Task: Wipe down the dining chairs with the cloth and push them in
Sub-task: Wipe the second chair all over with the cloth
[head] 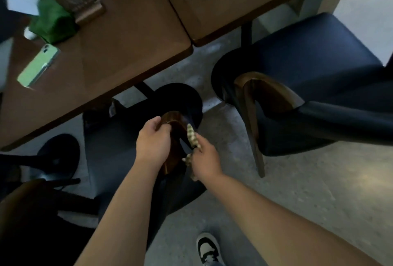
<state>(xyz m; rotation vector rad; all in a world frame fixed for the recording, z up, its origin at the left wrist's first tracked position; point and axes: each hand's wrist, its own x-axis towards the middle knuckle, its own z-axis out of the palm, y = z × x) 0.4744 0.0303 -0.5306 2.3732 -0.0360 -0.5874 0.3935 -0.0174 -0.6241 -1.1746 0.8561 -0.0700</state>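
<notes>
I read this as the wiping step on the near chair (119, 138), the one directly below me with its dark seat partly under the desk (119, 38). My left hand (152, 140) grips the top of its wooden backrest (175, 136), fingers curled over the upper edge. My right hand (204, 159) pinches the patterned cloth (191, 136), which is bunched, with one end standing up against the right side of the backrest and the other end hanging below the hand.

To do this well, I would spread the cloth flatter under the palm; bunched like this, I judge it covers little wood per pass. The left hand should hold the back firm while the right runs down the curved rail, then across the seat. Only after that would I push the chair in.

Both forearms reach forward and down, wrists close together on either side of the backrest, left slightly ahead.

A 2nd chair (308, 70) stands to the right, turned away from the desk and not pushed in. A green phone (38, 66) lies on the desk.
</notes>
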